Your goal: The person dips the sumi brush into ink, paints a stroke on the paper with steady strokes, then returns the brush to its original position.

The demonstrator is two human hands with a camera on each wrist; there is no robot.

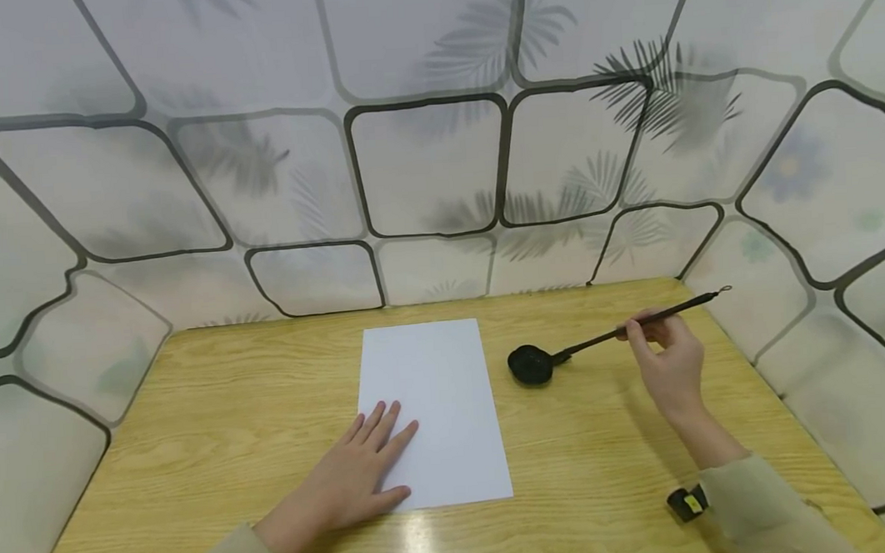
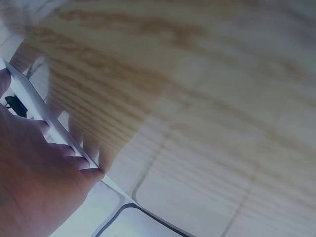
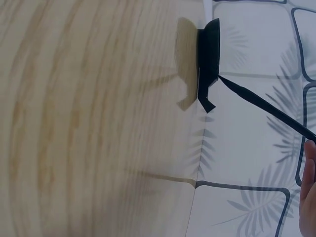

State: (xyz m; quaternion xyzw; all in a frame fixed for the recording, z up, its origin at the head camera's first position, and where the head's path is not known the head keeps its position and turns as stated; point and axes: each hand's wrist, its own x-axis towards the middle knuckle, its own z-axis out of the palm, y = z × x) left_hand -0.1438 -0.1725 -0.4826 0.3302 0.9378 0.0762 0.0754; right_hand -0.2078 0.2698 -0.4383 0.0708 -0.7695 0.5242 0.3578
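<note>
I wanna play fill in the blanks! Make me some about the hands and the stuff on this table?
1. The right hand holds the ladle by its ____.
2. The left hand rests on the paper, whose colour is ____.
3. The ladle's colour is ____.
4. Seen from the person's side, the ladle is to the ____ of the paper.

Missing words: handle; white; black; right.

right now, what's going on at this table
A person's left hand lies with fingers spread across the left edge of a white sheet of paper on the wooden table. The right hand pinches a black ladle by its handle. The ladle's bowl appears to rest on the table, just right of the paper, with the handle slanting upward.
</note>
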